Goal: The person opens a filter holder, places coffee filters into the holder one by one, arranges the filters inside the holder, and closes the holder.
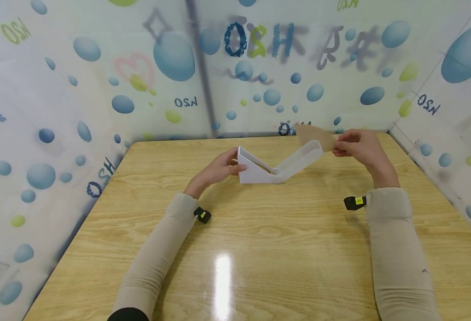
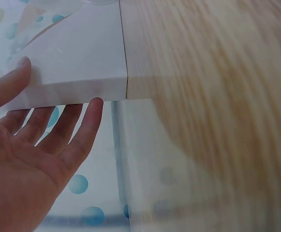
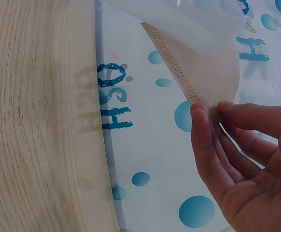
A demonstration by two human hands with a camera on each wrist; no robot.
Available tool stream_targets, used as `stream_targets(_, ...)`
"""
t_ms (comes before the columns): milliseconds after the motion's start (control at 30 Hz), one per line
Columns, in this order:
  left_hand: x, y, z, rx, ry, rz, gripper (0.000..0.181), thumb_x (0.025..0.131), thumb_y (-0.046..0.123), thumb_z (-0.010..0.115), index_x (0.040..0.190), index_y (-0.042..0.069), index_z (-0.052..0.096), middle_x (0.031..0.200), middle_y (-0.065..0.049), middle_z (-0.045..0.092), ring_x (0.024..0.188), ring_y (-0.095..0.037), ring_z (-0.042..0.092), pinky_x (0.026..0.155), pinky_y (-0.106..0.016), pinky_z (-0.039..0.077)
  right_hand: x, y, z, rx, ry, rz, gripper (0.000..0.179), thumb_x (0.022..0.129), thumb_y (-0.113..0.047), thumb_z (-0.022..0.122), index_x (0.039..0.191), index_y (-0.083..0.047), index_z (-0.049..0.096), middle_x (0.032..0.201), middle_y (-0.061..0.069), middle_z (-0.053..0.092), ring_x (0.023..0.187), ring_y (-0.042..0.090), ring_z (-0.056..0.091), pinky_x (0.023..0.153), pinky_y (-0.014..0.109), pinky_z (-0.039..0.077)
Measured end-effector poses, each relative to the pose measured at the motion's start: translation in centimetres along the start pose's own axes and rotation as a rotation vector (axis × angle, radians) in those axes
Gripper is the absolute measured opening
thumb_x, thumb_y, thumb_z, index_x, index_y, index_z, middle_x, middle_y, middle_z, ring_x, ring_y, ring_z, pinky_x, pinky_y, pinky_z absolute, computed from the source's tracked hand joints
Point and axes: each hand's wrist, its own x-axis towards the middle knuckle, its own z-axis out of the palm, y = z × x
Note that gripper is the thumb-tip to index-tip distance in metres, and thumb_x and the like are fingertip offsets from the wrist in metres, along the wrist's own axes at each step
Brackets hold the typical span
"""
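Observation:
A white filter box stands on the wooden table, its clear lid tipped out to the right. Brown paper edges show inside the box. My left hand grips the box's left end, the thumb on the near face and the fingers along the end wall. Between right thumb and fingertips, my right hand pinches a brown paper coffee filter by its corner. The filter is raised behind the lid's far end, and its crimped edge shows in the right wrist view.
The wooden table runs toward me, with a bright light reflection near its front. A patterned sheet wall rises behind the table's back edge and along both sides. A small black camera sits at each wrist.

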Motion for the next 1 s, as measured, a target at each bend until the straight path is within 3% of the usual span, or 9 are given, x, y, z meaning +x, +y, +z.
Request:
stream_targets(267,-0.1,0.0,0.0,-0.006,-0.002,-0.002,0.041,0.105,0.015,0.061,0.144,0.009,0.048,0.138,-0.015,0.06,0.123,-0.034,0.064,0.099,-0.055,0.057,-0.1,-0.5,0.5,0.012,-0.022,-0.006,0.025,0.102,-0.012,0.066,0.113,0.009,0.06,0.079,-0.015,0.071,0.074,0.003,0.073,0.073,0.02,0.061)
stream_targets(1000,0.0,0.0,0.0,-0.015,-0.003,-0.008,0.039,0.105,0.015,0.061,0.142,0.01,0.049,0.136,-0.015,0.061,0.121,-0.033,0.065,0.098,-0.052,0.058,0.1,-1.3,1.3,-0.096,-0.08,-0.023,0.03,0.104,-0.015,0.063,0.12,0.009,0.058,0.086,-0.01,0.07,0.078,0.004,0.071,0.073,0.018,0.06)
